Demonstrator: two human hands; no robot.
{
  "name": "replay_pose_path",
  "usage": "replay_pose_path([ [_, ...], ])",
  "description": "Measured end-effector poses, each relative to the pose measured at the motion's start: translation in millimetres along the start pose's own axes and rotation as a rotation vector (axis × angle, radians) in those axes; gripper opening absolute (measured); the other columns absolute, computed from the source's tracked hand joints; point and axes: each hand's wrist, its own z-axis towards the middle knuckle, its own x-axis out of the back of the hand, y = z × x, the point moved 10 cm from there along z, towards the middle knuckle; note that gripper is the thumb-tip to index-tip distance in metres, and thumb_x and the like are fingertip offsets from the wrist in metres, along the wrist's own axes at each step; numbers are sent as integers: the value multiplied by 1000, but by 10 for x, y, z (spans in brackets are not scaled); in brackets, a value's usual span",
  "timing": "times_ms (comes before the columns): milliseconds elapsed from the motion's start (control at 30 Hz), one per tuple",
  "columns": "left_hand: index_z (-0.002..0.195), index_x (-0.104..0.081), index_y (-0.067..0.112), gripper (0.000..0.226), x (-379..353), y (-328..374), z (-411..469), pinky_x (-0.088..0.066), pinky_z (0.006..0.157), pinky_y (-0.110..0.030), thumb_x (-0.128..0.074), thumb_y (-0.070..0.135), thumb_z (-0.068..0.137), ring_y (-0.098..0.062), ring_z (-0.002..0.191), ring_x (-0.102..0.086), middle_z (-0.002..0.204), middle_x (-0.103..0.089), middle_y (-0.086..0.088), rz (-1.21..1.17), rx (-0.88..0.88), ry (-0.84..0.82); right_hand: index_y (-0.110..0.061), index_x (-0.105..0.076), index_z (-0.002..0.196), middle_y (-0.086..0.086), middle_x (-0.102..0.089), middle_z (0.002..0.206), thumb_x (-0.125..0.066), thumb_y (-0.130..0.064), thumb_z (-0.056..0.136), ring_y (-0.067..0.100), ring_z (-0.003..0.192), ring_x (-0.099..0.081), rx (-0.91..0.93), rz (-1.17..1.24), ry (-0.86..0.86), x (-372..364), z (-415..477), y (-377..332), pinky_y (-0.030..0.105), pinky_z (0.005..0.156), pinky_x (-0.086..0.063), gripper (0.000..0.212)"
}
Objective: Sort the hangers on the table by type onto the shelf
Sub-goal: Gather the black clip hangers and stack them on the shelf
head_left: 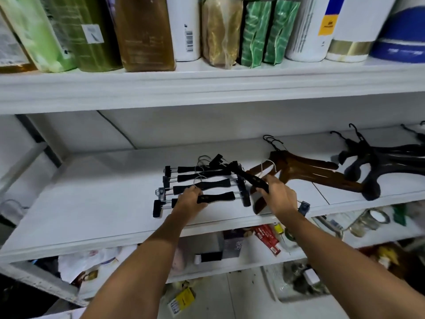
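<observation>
On the white middle shelf (92, 203) lie several black clip hangers (204, 176) in a rough stack. My left hand (190, 200) grips the nearest one (220, 196) at its middle. My right hand (279, 195) holds another black clip hanger (250, 178) that slants across the stack, with one of its clips (304, 206) showing behind my wrist. To the right lie brown wooden hangers (305, 169), and further right a pile of black plastic hangers (377, 164).
The upper shelf (207, 88) carries bottles and green and brown packs. Below the middle shelf, a lower shelf holds boxes, tubes, jars and paper. The left half of the middle shelf is bare. A white wall panel stands at far left.
</observation>
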Motion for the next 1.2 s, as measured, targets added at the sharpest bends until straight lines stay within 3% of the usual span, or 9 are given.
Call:
replay_pose_path([
  [400,110,-58,12,31,-133,62,308,-42,97,-38,-65,30,86,-24,109,-51,114,-54,-7,65,-16,-54,-22,-55,108,-1,-66,102,-57,-35,93,22,90,-65,108,16,-55,-189,229,-50,30,67,-47,21],
  [567,126,-54,13,46,-39,88,244,-36,100,-33,-65,33,86,-23,117,-45,123,-51,-7,117,-88,-47,-22,-55,115,-1,-66,107,-58,-36,93,20,95,-65,167,43,-83,-237,273,-207,31,70,-51,26],
  [700,120,-59,10,41,260,2,90,-35,91,-28,-64,34,87,-23,111,-47,114,-55,-8,115,-126,18,-21,-54,122,-2,-62,118,-57,-36,94,20,101,-64,249,28,-134,-296,278,-371,34,78,-53,31],
  [867,108,-64,6,31,837,-386,-187,-37,89,-30,-63,31,88,-25,104,-51,106,-60,-10,149,-59,148,-21,-55,125,1,-60,120,-59,-37,92,22,106,-59,347,13,-214,-400,261,-563,33,92,-45,36],
  [1033,102,-64,5,17,1381,-593,-377,-41,82,-36,-51,15,95,-31,98,-54,101,-61,-13,223,30,340,-30,-57,114,-9,-58,107,-55,-46,88,9,93,-48,449,46,-259,-607,75,-832,28,88,-42,31],
  [1200,111,-61,6,21,1340,-366,-373,-43,86,-38,-46,13,96,-30,103,-54,109,-60,-12,246,-19,333,-20,-52,131,1,-55,123,-60,-40,90,20,114,-53,540,18,-365,-834,-37,-1130,32,93,-42,46],
])
